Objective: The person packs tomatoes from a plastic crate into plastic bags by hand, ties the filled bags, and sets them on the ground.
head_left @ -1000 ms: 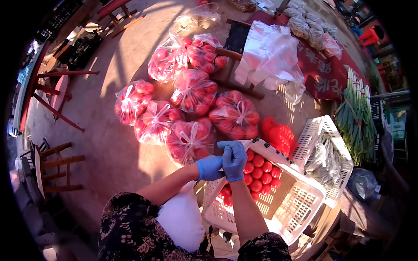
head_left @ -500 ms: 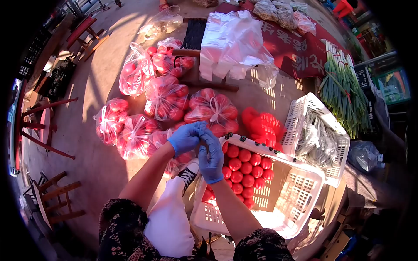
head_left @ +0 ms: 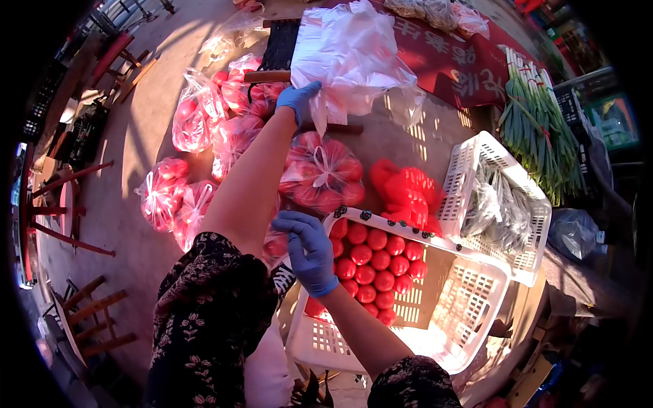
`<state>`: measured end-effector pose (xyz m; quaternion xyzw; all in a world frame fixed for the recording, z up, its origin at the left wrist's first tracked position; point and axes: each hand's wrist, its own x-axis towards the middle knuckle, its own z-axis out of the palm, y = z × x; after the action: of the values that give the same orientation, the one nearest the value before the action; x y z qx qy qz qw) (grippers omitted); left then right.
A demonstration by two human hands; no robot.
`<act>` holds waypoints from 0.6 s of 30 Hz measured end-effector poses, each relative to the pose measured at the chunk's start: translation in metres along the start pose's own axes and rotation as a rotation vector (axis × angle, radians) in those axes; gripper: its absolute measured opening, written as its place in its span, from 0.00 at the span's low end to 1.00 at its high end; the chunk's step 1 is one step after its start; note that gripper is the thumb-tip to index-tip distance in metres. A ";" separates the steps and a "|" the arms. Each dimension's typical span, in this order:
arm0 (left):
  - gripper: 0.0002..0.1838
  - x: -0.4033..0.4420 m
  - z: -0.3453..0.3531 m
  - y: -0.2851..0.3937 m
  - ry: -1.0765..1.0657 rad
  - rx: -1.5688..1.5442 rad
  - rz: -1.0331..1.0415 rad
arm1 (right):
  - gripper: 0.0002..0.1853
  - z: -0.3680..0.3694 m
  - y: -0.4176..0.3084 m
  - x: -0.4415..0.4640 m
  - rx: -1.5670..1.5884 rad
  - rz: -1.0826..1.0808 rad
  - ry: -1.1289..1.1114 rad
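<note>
Fingers of blue-gloved left hand (head_left: 298,102) at thin white plastic bags (head_left: 357,58), near-left corner, grip unclear; blue-gloved right hand (head_left: 311,257) loosely open near white plastic crate (head_left: 469,314).

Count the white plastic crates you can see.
2. The nearer crate holds round red tomatoes; the farther crate, just beyond it toward the right of the picture, holds plastic packets. More could be hidden at the dark edges.

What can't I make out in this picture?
All in the head view:
- Whether the left hand grips the white plastic bags: fingertips too small.
- Part of a bag of red produce: behind the left forearm.
- The far plastic bags: cut off by the top edge.
</note>
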<state>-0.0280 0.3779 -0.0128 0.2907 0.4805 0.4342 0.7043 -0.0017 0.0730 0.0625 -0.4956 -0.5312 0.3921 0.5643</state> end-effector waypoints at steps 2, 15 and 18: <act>0.20 -0.025 0.005 0.007 -0.101 -0.175 0.036 | 0.13 -0.020 -0.011 0.018 -0.082 -0.055 0.099; 0.24 -0.115 0.038 -0.012 -0.402 -0.895 -0.202 | 0.22 -0.090 0.065 0.202 -0.349 0.343 0.272; 0.24 -0.113 0.039 0.001 -0.441 -0.861 -0.197 | 0.12 -0.083 0.088 0.196 -0.374 0.042 0.252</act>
<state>-0.0099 0.2776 0.0506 0.0114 0.1224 0.4526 0.8832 0.1127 0.2683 0.0227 -0.6477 -0.5095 0.2335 0.5161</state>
